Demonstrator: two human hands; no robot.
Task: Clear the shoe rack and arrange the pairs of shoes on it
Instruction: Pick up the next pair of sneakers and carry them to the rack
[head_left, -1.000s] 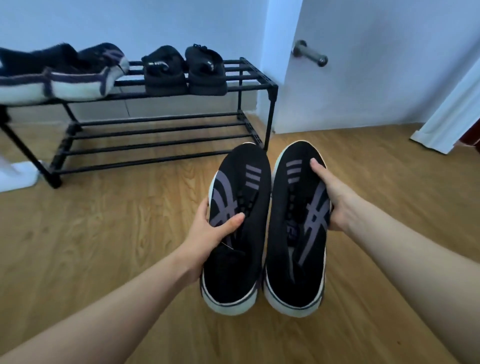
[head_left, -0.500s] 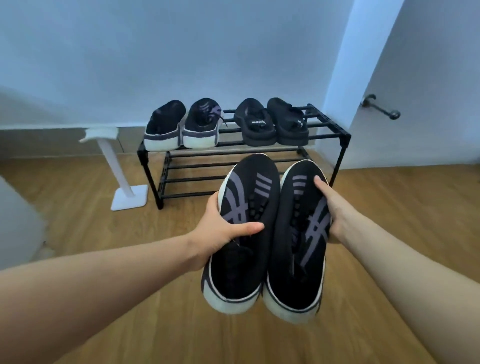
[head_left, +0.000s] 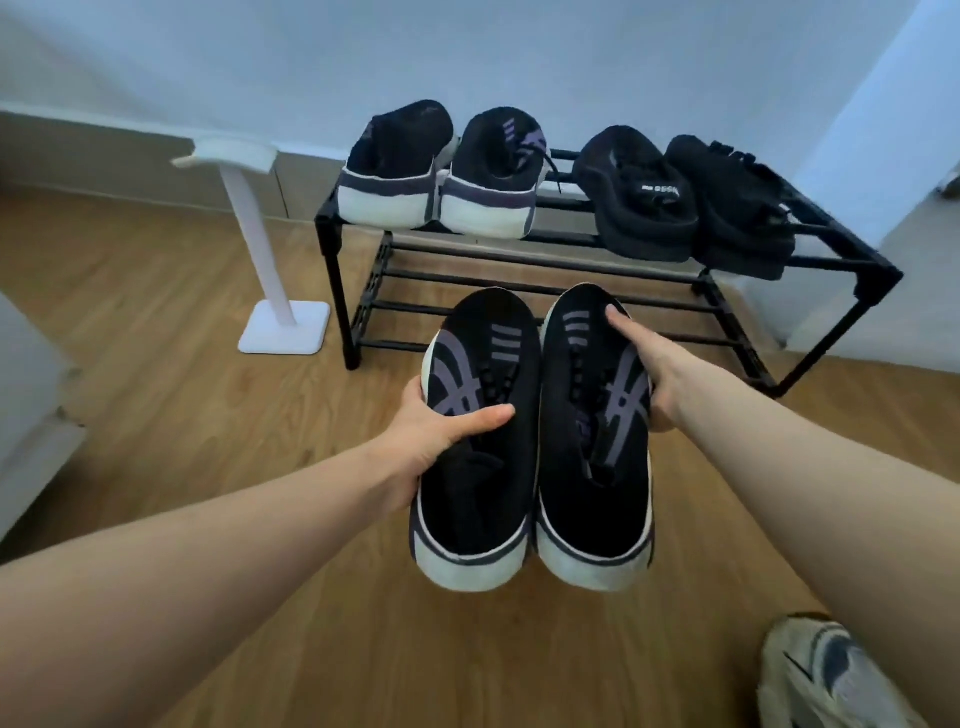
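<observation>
I hold a pair of black sneakers with purple stripes side by side above the floor, toes pointing at the rack. My left hand grips the left sneaker and my right hand grips the right sneaker. Ahead stands the black two-tier shoe rack. Its top tier carries a second black-and-purple sneaker pair on the left and a pair of black sandals on the right. The lower tier holds nothing.
A white stand with a flat base is on the wooden floor left of the rack. A pale grey sneaker lies at the bottom right. White furniture edges in at the left. A wall runs behind the rack.
The view has swung left and tilted down, so the whole rack, the white stand and the grey sneaker now show. Both hands keep the same grip on the sneakers.
</observation>
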